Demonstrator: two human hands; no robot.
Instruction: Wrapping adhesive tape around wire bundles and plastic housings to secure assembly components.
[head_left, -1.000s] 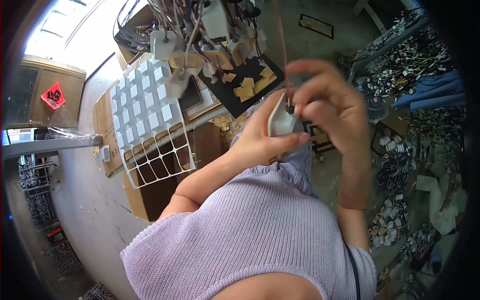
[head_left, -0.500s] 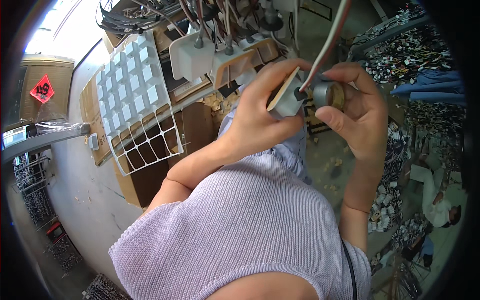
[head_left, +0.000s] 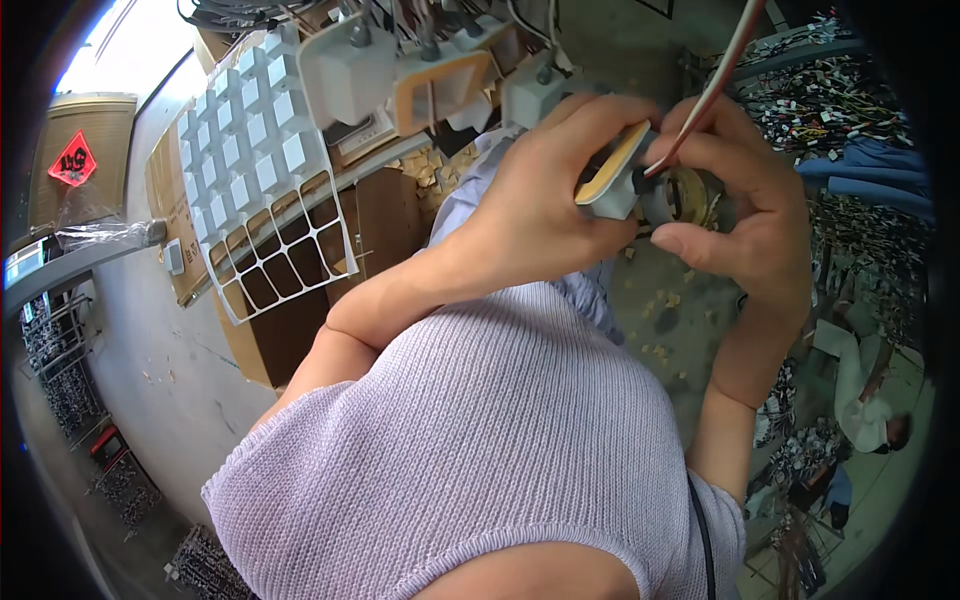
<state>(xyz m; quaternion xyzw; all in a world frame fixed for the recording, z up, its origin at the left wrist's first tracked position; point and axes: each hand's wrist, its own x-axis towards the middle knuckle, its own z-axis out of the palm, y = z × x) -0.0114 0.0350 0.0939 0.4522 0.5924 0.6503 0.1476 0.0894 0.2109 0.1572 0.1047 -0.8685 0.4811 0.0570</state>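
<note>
My left hand [head_left: 530, 215] is closed round a small white plastic housing [head_left: 612, 204] with a tan foam-like rim, held tilted. A red-and-white cable [head_left: 718, 80] enters its side through a black grommet. Close beside the housing, my right hand [head_left: 765, 215] is curled round what looks like a roll of tape [head_left: 688, 195], grey outside with a yellowish core. Its index finger lies by the cable, and its thumb points toward the housing. My fingers hide part of the roll, and whether it touches the cable I cannot tell.
Similar white housings [head_left: 347, 75] hang on cables ahead of my hands. To the left, a sheet of grey-white raised pads [head_left: 255, 130], partly peeled to a bare lattice, lies against cardboard. Bundled wires [head_left: 800, 100] fill the right side; another person [head_left: 865, 410] sits at the far right.
Both hands have shifted right in view with the housing and the roll, and are closer together. My right fingers have curled in by the cable, covering more of the roll.
</note>
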